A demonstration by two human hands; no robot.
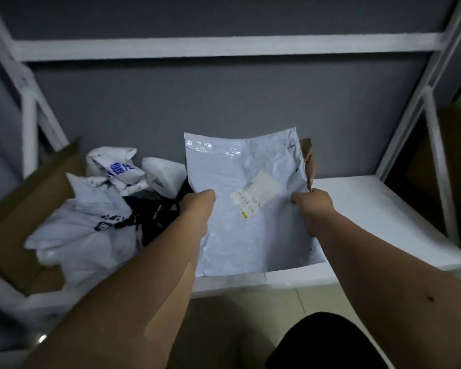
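A large white plastic mailer bag (245,166) with a shipping label (256,193) stands upright over the white shelf (370,209). My left hand (197,206) grips its left edge and my right hand (313,202) grips its right edge, both about halfway up. The fingers are hidden behind the bag. A brown paper package (310,163) shows just behind the bag's right edge. The mailer's lower edge sits near the shelf's front lip.
An open cardboard box (19,198) at the left holds several white parcel bags (91,225) and a black one (155,211). White shelf uprights (437,145) frame the bay, with a grey wall behind. A brown carton (455,155) is at the far right. Tiled floor lies below.
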